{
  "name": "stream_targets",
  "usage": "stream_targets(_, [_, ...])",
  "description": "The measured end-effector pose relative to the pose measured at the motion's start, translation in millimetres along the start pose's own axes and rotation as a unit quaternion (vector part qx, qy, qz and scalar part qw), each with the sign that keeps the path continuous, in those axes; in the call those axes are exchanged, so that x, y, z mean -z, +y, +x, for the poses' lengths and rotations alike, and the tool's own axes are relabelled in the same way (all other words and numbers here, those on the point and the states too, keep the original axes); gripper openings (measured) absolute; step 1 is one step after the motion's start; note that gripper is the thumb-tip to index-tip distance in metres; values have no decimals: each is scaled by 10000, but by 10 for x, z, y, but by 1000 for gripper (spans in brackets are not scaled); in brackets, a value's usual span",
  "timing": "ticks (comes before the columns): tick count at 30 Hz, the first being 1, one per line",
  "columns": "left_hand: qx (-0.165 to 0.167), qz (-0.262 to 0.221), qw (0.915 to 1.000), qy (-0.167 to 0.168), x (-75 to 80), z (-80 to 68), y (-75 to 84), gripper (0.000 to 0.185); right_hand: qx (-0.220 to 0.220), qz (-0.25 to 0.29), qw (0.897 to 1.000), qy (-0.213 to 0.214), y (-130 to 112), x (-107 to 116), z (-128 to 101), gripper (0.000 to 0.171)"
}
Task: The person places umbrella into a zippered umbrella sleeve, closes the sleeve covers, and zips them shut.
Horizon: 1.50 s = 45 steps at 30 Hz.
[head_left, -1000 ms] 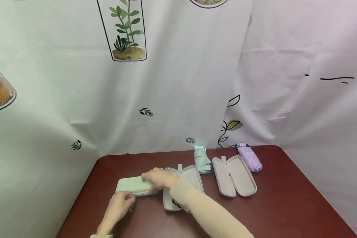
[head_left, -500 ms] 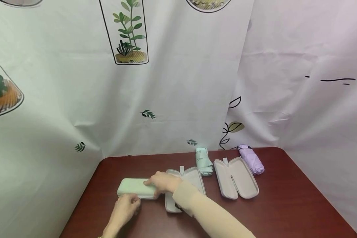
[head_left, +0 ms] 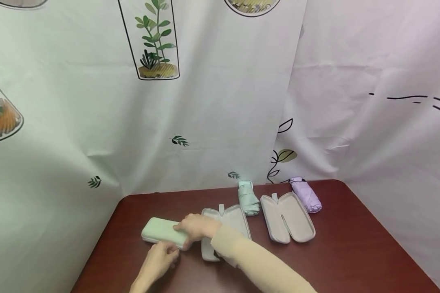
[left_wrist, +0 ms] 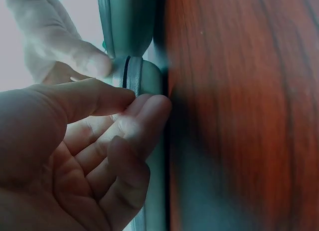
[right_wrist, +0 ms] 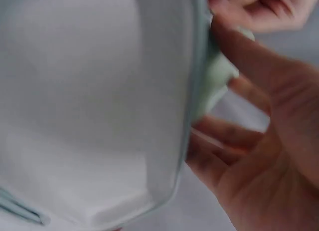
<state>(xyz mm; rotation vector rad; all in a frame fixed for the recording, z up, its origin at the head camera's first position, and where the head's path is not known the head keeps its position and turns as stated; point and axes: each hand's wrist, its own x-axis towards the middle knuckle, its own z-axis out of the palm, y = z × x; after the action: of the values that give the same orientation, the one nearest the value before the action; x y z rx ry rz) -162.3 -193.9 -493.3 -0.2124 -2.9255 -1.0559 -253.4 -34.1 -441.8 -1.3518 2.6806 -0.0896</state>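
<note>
A closed mint green case point(head_left: 159, 230) lies on the dark red table point(head_left: 352, 252), left of centre. My right hand point(head_left: 188, 231) reaches across and grips the case's right end, fingers curled over its edge point(right_wrist: 234, 86). My left hand point(head_left: 167, 249) is at the case's near edge. In the left wrist view its thumb and curled fingers point(left_wrist: 144, 111) pinch at the zip seam point(left_wrist: 130, 76) of the case. Whether a zip pull sits between them is hidden.
Behind my right forearm lies an open grey case point(head_left: 232, 219), and a second open case point(head_left: 287, 217) lies to its right. A folded mint umbrella point(head_left: 248, 198) and a folded purple umbrella point(head_left: 306, 194) lie at the back. Printed curtains surround the table.
My left hand has slid right along the case's near edge. The case has turned a little, its right end nearer me. My right hand stays on it.
</note>
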Motion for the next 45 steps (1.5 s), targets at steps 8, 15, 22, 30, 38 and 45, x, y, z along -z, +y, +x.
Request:
stream_targets(8, [48, -86, 9995, -293, 71, -37, -68, 13, 626, -467, 9969, -116, 146, 209, 118, 52])
stream_targets(15, [256, -388, 9971, -597, 170, -44, -124, 9, 754, -2603, 9614, -476, -32, 216, 349, 61])
stream_targets(22, [617, -511, 9963, -302, 191, -75, -191, 4, 958, -3387, 9350, -424, -50, 100, 402, 52])
stream_targets(30, [930, -522, 9942, 99, 212, -99, -242, 3, 954, -3374, 9353, -470, -98, 71, 392, 55])
stream_targets(38, [1056, -511, 9923, 396, 286, -141, -326, 5, 944, -3067, 9465, -354, -157, 55, 404, 67])
stream_targets(45, [1132, -539, 9915, 353, 321, -156, -385, 4, 929, -3351, 9365, -450, -197, 67, 484, 67])
